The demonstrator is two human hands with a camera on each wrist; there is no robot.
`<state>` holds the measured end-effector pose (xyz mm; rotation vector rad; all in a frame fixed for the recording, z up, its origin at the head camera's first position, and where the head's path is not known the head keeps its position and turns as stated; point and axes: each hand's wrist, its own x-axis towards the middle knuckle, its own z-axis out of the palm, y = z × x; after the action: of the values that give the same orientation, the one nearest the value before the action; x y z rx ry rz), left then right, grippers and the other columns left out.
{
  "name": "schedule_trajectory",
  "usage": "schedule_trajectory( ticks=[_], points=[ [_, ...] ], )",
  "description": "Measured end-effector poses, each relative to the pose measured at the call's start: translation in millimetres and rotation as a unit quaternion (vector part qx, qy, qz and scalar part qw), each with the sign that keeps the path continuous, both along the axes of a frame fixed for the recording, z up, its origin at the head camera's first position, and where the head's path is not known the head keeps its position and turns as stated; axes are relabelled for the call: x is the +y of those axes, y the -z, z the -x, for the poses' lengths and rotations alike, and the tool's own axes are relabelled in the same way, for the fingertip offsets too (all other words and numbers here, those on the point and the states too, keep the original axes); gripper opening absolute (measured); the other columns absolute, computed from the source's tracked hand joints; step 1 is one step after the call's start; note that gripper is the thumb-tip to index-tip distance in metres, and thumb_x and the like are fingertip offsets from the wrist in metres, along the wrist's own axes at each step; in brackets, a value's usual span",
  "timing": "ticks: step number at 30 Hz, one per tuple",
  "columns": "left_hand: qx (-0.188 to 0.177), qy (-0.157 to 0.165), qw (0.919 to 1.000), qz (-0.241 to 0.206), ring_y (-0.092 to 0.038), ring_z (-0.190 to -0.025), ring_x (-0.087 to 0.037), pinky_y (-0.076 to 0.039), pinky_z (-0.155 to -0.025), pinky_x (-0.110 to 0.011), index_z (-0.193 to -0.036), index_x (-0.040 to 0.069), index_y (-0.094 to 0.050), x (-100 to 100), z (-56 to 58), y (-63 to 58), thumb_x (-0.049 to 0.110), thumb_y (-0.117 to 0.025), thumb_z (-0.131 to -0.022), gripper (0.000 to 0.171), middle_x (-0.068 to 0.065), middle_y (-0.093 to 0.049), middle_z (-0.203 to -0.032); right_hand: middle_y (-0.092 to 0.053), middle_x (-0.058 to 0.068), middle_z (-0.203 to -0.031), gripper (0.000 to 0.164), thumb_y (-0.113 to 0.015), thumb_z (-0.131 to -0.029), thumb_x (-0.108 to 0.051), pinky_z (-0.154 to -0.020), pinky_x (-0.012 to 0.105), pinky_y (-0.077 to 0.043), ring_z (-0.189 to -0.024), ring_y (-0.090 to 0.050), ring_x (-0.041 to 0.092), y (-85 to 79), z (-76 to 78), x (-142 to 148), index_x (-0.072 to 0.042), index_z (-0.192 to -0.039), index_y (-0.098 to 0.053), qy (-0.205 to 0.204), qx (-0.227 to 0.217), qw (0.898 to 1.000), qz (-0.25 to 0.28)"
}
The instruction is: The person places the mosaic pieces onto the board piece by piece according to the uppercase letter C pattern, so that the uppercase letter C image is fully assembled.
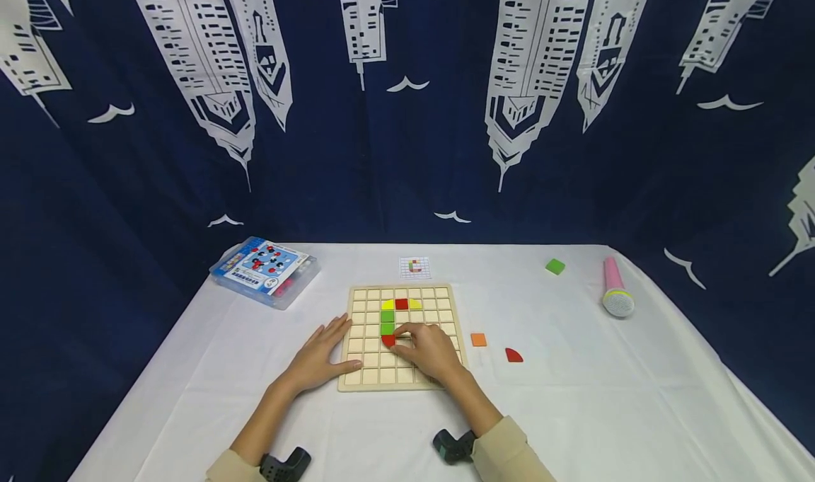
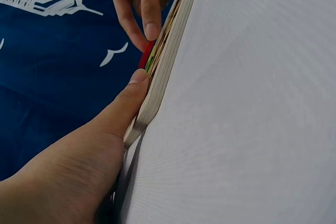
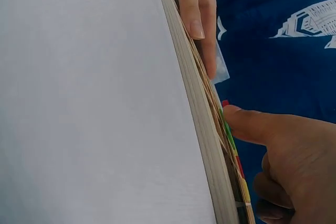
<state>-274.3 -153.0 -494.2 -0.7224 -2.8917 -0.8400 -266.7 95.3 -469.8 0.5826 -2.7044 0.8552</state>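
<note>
My right hand [image 1: 428, 351] is over the middle of a wooden grid board [image 1: 369, 376], its thumb and forefinger pinching a red quarter-circle tile [image 1: 388, 341] at the board's surface. In the left wrist view the red tile [image 2: 145, 55] shows between those fingertips. Directly above it in the grid are two green square tiles [image 1: 387, 323]. The top of the pattern holds a yellow tile [image 1: 388, 305], a red square tile [image 1: 401, 303] and another yellow tile [image 1: 415, 303]. My left hand [image 1: 316, 358] rests with spread fingers along the board's left edge, thumb on its lower left corner.
Behind the board lies a small pattern card [image 1: 415, 267]. To the right are an orange square tile [image 1: 479, 340], a red quarter-circle tile [image 1: 513, 355], a green tile [image 1: 555, 266] and a pink microphone [image 1: 615, 287]. A plastic case [image 1: 264, 272] sits at the back left.
</note>
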Motion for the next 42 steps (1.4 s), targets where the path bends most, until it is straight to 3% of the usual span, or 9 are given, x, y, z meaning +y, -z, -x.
schedule_trajectory(
  ticks=[11,18,26,34,42],
  points=[
    [-0.009,-0.002,1.0,0.003,-0.016,-0.138,-0.026,-0.009,-0.113,-0.042,-0.144,0.006,-0.03,0.6,-0.7,-1.9,0.059,-0.063,-0.077,0.092,-0.008,-0.022,-0.151,-0.04,-0.011,-0.048,0.027,-0.075,-0.076,-0.032,-0.04,0.021,-0.025,-0.043,-0.027,0.005,3.3,1.0,-1.3,-0.014,-0.096,-0.072,0.004,-0.006,1.0,-0.003],
    [-0.012,-0.002,0.9999,0.003,-0.016,-0.138,-0.026,-0.009,-0.113,-0.042,-0.144,0.005,-0.029,-0.1,-1.1,-2.1,0.06,-0.062,-0.077,0.092,-0.009,-0.022,-0.151,-0.032,-0.011,-0.045,0.03,-0.075,-0.075,-0.036,-0.038,0.02,-0.023,-0.042,-0.021,0.003,2.7,-2.3,7.7,-0.015,-0.097,-0.071,0.002,-0.002,1.0,0.017],
    [-0.013,0.0,0.9999,-0.001,-0.016,-0.138,-0.027,-0.008,-0.113,-0.043,-0.144,0.005,-0.03,-0.1,-1.3,-2.9,0.059,-0.063,-0.077,0.093,-0.009,-0.022,-0.151,-0.033,-0.009,-0.048,0.032,-0.077,-0.074,-0.031,-0.041,0.021,-0.021,-0.045,-0.023,0.005,-5.9,-3.1,56.3,-0.016,-0.102,-0.07,0.038,-0.017,0.998,0.04],
    [-0.013,0.0,0.9999,0.003,-0.016,-0.139,-0.027,-0.009,-0.113,-0.043,-0.144,0.005,-0.029,-1.0,-1.0,-0.4,0.06,-0.062,-0.077,0.094,-0.009,-0.022,-0.151,-0.035,-0.005,-0.052,0.037,-0.078,-0.073,-0.03,-0.041,0.023,-0.023,-0.046,-0.025,0.008,-0.6,-3.1,119.6,-0.016,-0.106,-0.069,0.075,-0.032,0.996,0.022],
    [-0.014,0.002,0.9999,0.001,-0.015,-0.139,-0.026,-0.008,-0.113,-0.043,-0.145,0.006,-0.029,0.4,0.1,-0.8,0.062,-0.062,-0.076,0.095,-0.009,-0.021,-0.151,-0.036,-0.005,-0.052,0.032,-0.078,-0.073,-0.027,-0.044,0.023,-0.024,-0.048,-0.027,0.009,1.5,-5.2,142.2,-0.015,-0.101,-0.071,0.084,-0.053,0.995,-0.014]
  ],
)
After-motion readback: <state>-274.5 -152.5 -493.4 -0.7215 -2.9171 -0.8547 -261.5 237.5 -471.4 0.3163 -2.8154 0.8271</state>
